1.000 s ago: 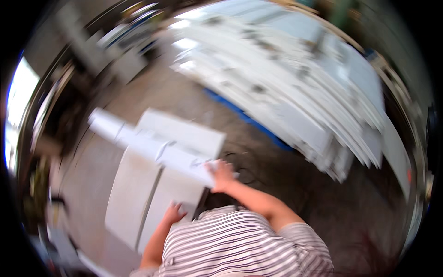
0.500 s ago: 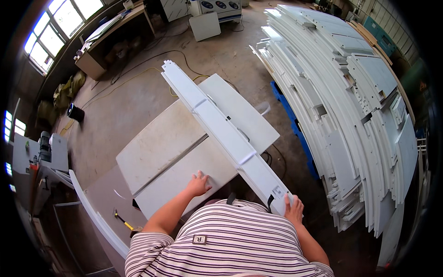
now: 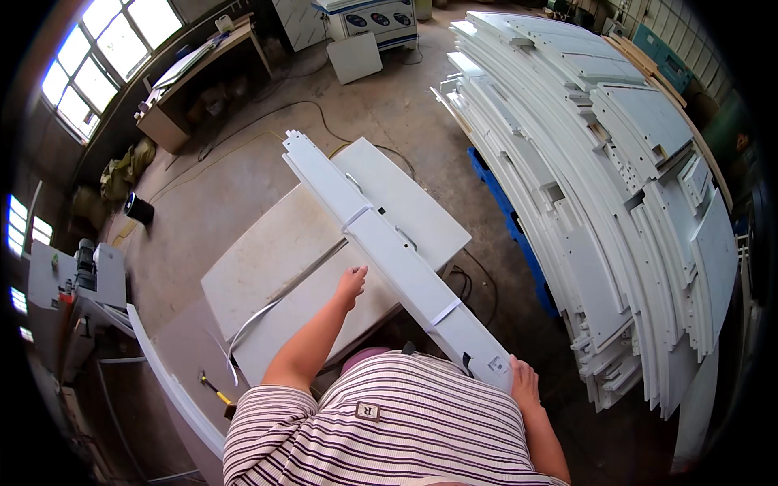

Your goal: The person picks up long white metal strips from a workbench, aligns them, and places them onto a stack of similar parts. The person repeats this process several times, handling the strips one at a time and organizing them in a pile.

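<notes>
A long bundle of white panels [image 3: 397, 257], bound with white straps, lies slantwise across a pale worktable [image 3: 259, 243]. At the bundle's near right end, my right hand [image 3: 524, 382] grips the edge with its fingers curled over the corner. My left hand [image 3: 352, 285] hovers over the table, just left of the bundle. Its fingers are closed, and what they may hold is too small to make out. A thin white strip [image 3: 271, 306] runs along the table's dark gap from the left edge toward the bundle. A printed label [image 3: 496, 364] sits near the bundle's close end.
Tall stacks of white panels [image 3: 583, 219] stand on a blue pallet [image 3: 506, 212] to the right. A yellow-handled hammer [image 3: 217, 390] lies at the lower left. A black bucket [image 3: 138, 209] is on the floor farther left. Cables [image 3: 320, 113] cross the floor beyond the table.
My left hand has lifted off the tabletop, moved slightly away from me, and closed. The white strip now extends across the table along the gap. My right hand stays at the bundle's end.
</notes>
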The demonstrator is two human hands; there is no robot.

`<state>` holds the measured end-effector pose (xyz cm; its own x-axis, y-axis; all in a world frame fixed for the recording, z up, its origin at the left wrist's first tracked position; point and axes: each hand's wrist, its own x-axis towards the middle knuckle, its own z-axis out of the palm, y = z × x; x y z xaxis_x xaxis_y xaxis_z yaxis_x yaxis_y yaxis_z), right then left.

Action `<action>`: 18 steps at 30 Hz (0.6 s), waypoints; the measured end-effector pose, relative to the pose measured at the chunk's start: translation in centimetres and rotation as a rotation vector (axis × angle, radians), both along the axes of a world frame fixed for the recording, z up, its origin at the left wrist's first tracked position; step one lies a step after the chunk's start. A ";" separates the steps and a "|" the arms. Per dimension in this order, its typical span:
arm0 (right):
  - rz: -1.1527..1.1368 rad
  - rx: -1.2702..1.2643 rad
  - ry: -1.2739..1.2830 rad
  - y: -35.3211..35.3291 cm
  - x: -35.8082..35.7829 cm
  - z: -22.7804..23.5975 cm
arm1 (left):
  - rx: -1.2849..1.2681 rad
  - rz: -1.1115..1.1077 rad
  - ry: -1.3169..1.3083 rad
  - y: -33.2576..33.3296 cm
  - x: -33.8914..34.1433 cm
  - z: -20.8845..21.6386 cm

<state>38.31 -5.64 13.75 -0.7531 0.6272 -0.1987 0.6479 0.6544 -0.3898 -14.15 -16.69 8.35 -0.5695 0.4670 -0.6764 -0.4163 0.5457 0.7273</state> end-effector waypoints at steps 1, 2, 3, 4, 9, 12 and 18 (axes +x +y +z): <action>-0.043 -0.029 0.067 0.9 -1.3 0.2 | 0.020 0.039 -0.009 0.5 -0.2 -0.1; -0.098 -0.103 0.070 1.4 -2.7 -0.4 | 0.041 0.075 -0.020 1.1 -0.5 -0.4; -0.153 -0.173 0.069 1.9 -4.3 -1.2 | 0.067 0.112 -0.036 1.8 -0.9 -0.8; -0.203 -0.246 0.070 2.4 -6.1 -1.4 | 0.079 0.144 -0.046 2.2 -1.4 -1.1; -0.311 -0.338 -0.117 3.9 -11.0 -1.9 | 0.103 0.312 -0.043 3.3 -5.5 -2.6; -0.286 -0.326 -0.130 3.9 -10.5 -3.7 | 0.148 0.385 -0.064 3.9 -9.6 -5.4; -0.263 -0.618 -0.122 6.4 -10.0 -10.1 | 0.692 0.190 -0.557 4.9 -14.9 -6.5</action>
